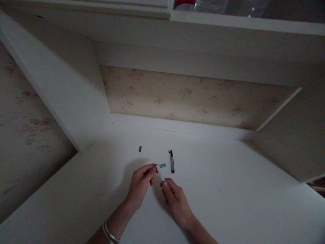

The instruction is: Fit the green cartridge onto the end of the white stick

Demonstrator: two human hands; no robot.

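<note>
Seemingly midway, my left hand [140,181] and right hand [177,199] pinch the white stick [160,173], the black-and-grey razor [172,163] lying unheld nearby.

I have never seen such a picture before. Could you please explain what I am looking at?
There is no machine: these are a person's bare hands. The one picture comes from a camera worn on the head, looking forward and down. The left hand, with a silvery bangle around its wrist, pinches the upper end of a slender white object; the right hand grips its lower end. Beside the tip is a small green piece; whether they touch, I cannot tell. On the white surface lie a thin black-and-grey tool and, farther left, another green piece.
</note>
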